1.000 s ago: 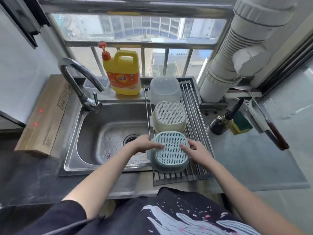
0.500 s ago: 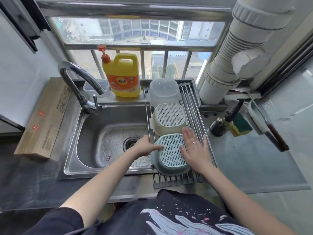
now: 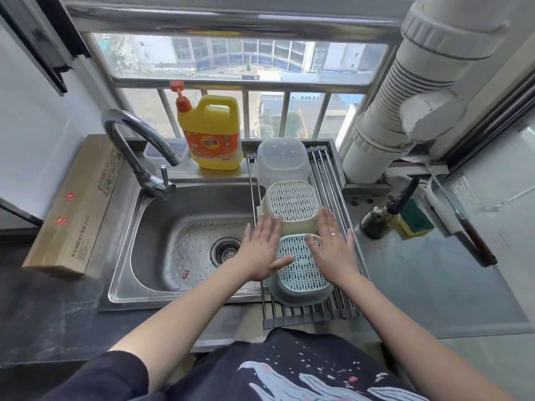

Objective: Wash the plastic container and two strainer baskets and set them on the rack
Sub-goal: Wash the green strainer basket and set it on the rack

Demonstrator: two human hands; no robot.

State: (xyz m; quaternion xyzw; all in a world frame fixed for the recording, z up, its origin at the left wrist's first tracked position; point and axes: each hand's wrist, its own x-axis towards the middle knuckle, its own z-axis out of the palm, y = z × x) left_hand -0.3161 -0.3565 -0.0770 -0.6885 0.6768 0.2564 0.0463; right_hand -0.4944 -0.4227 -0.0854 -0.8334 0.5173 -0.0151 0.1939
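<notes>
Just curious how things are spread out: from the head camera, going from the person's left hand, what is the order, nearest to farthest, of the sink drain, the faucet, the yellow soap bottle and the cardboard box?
From the left hand:
1. Sink drain, just left of it.
2. Faucet, back left.
3. Yellow soap bottle, behind the sink.
4. Cardboard box, far left.

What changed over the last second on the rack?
Both hands let go of the blue strainer: left hand and right hand now hover flat, open, shifted forward toward the cream strainer. Both strainers, the container and rack stayed put.
</notes>
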